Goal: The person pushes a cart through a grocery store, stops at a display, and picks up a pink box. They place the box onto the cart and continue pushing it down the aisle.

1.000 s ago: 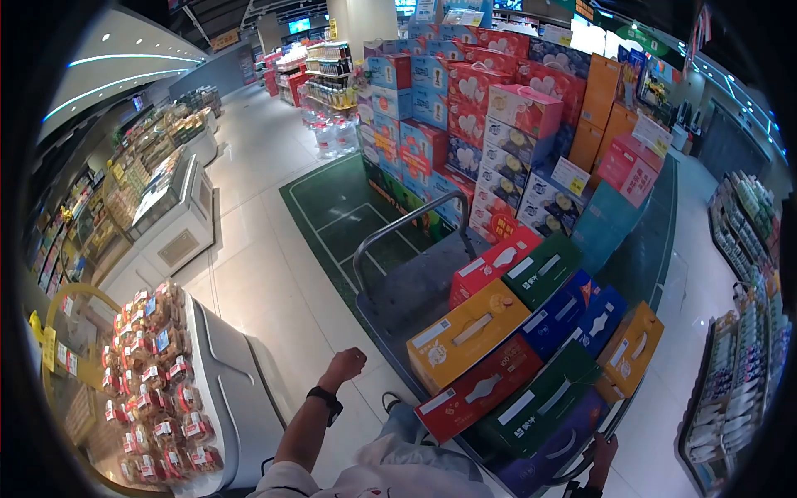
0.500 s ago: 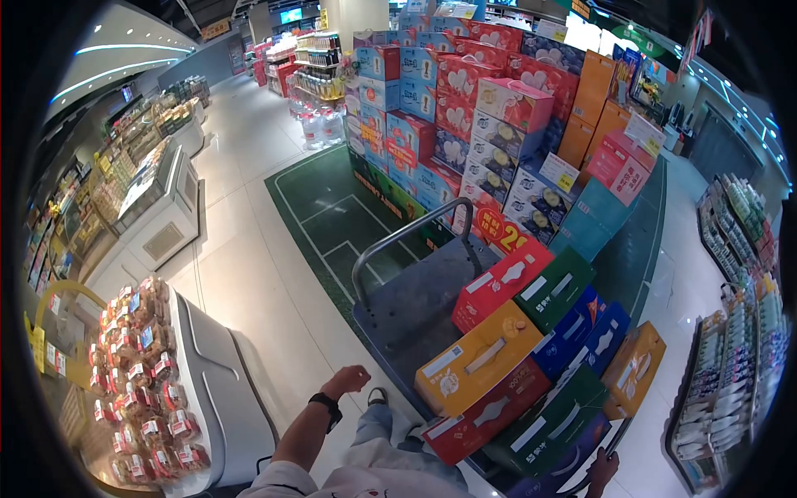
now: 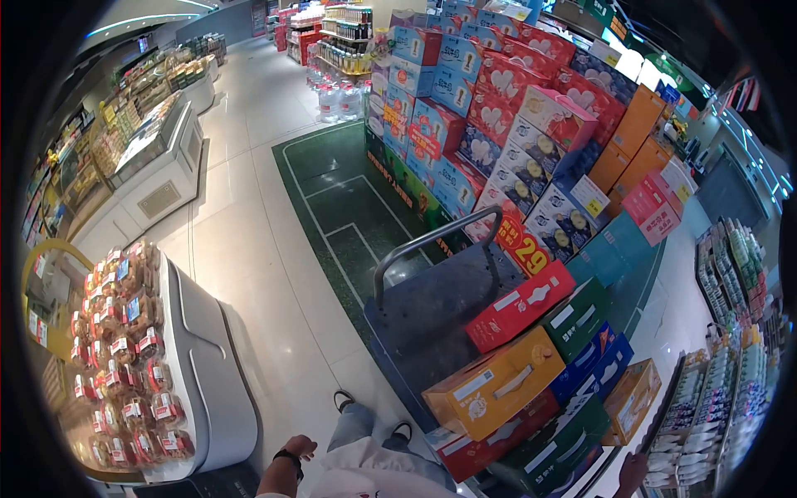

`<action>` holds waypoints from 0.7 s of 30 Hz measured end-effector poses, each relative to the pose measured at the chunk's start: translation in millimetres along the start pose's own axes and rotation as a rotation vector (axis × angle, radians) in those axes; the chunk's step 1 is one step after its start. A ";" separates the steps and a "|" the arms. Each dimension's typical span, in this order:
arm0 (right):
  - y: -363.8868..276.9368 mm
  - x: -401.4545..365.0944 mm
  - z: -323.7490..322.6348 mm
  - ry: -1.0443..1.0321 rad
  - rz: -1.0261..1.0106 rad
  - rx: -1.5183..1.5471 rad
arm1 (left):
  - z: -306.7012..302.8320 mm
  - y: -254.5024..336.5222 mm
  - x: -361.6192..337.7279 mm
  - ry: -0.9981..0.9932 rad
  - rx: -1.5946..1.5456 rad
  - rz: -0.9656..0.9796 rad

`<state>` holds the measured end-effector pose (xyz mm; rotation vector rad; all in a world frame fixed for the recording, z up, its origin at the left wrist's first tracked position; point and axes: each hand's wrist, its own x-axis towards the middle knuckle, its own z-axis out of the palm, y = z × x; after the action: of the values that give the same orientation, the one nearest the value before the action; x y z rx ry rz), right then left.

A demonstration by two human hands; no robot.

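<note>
My left hand (image 3: 300, 447), with a dark band on its wrist, hangs low beside the flatbed cart (image 3: 407, 332). Its fingers are curled in and hold nothing. At the lower right my right hand (image 3: 634, 471) is closed round the thin metal cart handle (image 3: 604, 473); its fingers are dark and partly hidden. Stacked cartons fill the near part of the cart: a yellow carton (image 3: 490, 383) lies beside a red carton (image 3: 523, 305), with green (image 3: 573, 319) and blue ones (image 3: 610, 365) to their right. A metal loop (image 3: 432, 236) rises at the cart's far end.
A tall display of boxed drinks (image 3: 498, 91) stands on a green mat (image 3: 324, 195) ahead. To the left is a white stand (image 3: 216, 373) with packaged food. Shelves of bottles (image 3: 706, 407) line the right. A tiled aisle (image 3: 241, 191) runs away at the left.
The view has shifted, and the box display looks nearer. My left hand has moved down and left in view. My right hand now sits further right, close to the lower edge.
</note>
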<state>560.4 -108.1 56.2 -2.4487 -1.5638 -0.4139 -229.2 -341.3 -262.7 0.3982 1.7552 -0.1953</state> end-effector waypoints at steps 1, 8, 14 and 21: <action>-68.7 2.0 -38.2 0.067 -0.023 0.041 | -2.9 -0.6 3.0 -0.004 0.000 0.006; -433.3 6.5 -129.1 -0.335 -0.684 0.510 | -41.7 4.2 57.8 -0.072 -0.078 0.242; -703.1 -29.4 -78.0 -0.550 -1.325 0.611 | -97.6 37.1 5.2 0.147 -0.545 0.402; -857.0 -38.3 79.1 -0.418 -1.253 0.115 | -70.9 -82.9 8.0 0.329 -0.982 0.331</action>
<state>-223.9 242.0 -11.8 -1.1995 -3.0297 0.0612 -325.9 -392.5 -261.7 -0.0167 1.8390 0.9852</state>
